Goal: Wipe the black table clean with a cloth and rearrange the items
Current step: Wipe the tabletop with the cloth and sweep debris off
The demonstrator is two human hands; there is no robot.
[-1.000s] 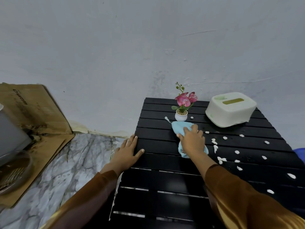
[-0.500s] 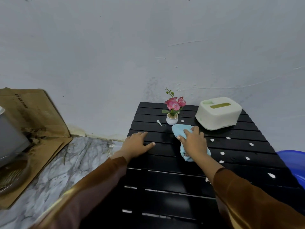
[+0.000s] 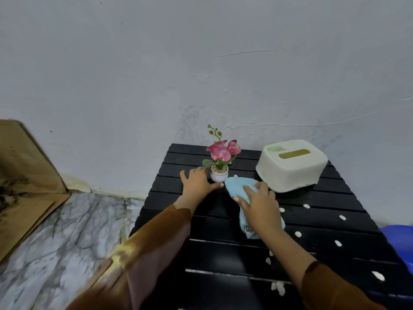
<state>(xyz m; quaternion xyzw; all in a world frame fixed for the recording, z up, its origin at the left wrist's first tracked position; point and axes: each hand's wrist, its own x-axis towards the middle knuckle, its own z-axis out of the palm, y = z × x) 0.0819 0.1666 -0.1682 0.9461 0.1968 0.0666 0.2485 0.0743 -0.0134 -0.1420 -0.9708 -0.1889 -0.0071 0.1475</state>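
A black slatted table (image 3: 324, 202) stands against the wall. On it my right hand (image 3: 259, 206) lies flat on a light blue cloth (image 3: 237, 186), fingers spread. My left hand (image 3: 197, 184) rests open on the table just left of a small white pot with pink flowers (image 3: 220, 168), its thumb close to the pot's base. A cream tissue box (image 3: 290, 166) sits at the back right. Several white crumbs (image 3: 298, 233) are scattered over the right and front of the table.
A blue plastic tub (image 3: 400, 240) shows at the right edge beside the table. Brown cardboard (image 3: 24, 173) leans on the wall at the left, over a marbled grey floor (image 3: 67, 238). The grey wall rises right behind the table.
My left hand has slid from the table's left edge toward the flower pot. My right hand has pushed the cloth toward the back, close to the pot and tissue box.
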